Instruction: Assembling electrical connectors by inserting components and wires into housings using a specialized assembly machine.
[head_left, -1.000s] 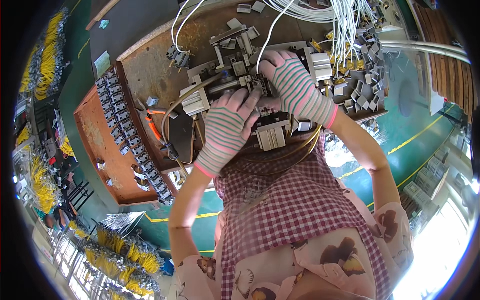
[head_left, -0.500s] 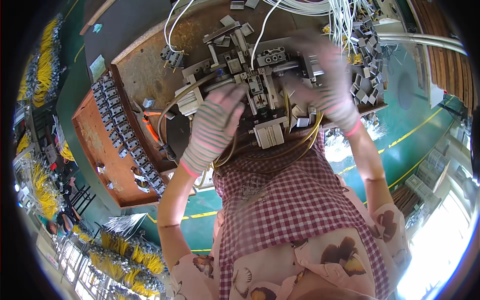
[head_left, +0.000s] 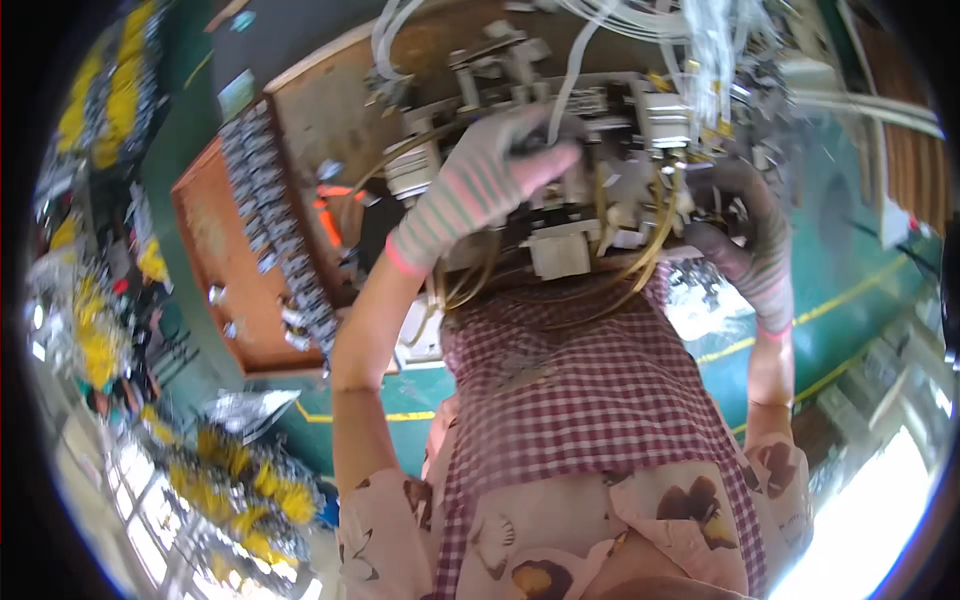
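Both my hands wear striped knit gloves with dark fingers, and both are smeared by motion. My left hand (head_left: 475,190) is over the metal fixture (head_left: 560,252), its thumb and fingers closed about the lower end of a white cable (head_left: 569,80). Whatever sits at that cable end is hidden by the fingers. To the right of the fixture my right hand (head_left: 765,245) hangs by the bench's right edge, thumb and fingers curved apart, near small metal pieces. Nothing can be made out between them.
Brownish hoses (head_left: 650,265) loop in front of the fixture. At left, rows of metal connectors (head_left: 262,190) line a brown tray (head_left: 205,215). An orange-handled tool (head_left: 326,222) lies beside them. More white cables (head_left: 712,60) hang at the back right.
My left hand has moved right and up to the white cable and closed on it. My right hand has swung from above the fixture to the bench's right edge. The whole view has shifted slightly.
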